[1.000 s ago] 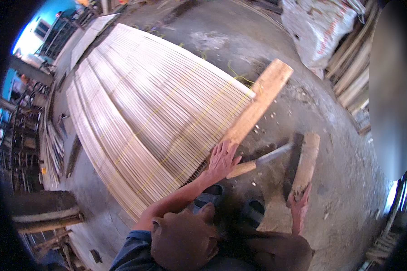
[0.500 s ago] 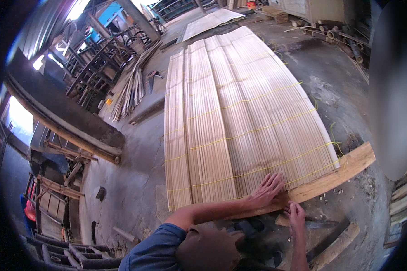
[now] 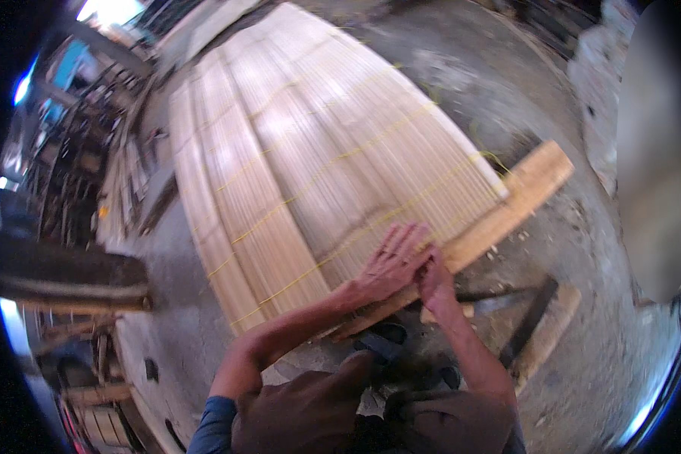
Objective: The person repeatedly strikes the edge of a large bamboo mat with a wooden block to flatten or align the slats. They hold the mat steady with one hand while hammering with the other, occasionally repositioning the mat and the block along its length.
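Note:
A wide mat of thin pale slats, crossed by yellow cords, lies in front of me. Its near edge rests on a long wooden board. My left hand lies on the mat close to that edge, fingers stretched out and palm down. Beside it, my right hand is closed at the mat's edge, its fingertips against the left hand. Whatever the right fingers pinch is hidden. Below the right hand, a wooden handle shows with a dark flat blade-like piece.
A block of wood lies on the concrete floor at the lower right, with small pale chips near the board. Long strips are piled at the left, near a thick dark beam. Another pale sheet lies farther off.
My right hand has come up from below the board to meet the left hand at the mat's edge. The view has turned and shifted, so the mat sits farther left.

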The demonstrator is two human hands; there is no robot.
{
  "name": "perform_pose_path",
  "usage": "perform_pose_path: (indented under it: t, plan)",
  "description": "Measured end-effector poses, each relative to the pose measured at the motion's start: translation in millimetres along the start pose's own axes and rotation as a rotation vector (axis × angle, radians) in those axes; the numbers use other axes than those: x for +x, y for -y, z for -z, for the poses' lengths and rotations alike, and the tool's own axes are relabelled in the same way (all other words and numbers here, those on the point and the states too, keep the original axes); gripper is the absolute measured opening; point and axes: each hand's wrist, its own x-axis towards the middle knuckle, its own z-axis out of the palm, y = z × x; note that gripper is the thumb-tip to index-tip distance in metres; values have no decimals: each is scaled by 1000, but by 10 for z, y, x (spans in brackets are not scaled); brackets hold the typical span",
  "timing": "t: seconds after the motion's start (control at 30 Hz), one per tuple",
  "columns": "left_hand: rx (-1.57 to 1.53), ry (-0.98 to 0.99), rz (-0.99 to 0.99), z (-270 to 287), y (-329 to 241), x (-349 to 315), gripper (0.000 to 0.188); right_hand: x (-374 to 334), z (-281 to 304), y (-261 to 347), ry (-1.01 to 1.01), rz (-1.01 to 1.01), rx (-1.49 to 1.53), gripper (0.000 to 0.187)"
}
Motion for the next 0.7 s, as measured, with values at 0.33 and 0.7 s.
perform_pose_path:
  t: [0.33,0.7]
  plan:
    - [-173,-213,238,179,-420,-707,90,-8,-772,1230,10,334,-423,40]
    - [-307,346,383,5,-502,-1014,100,726,586,2344,-268,404,-213,52]
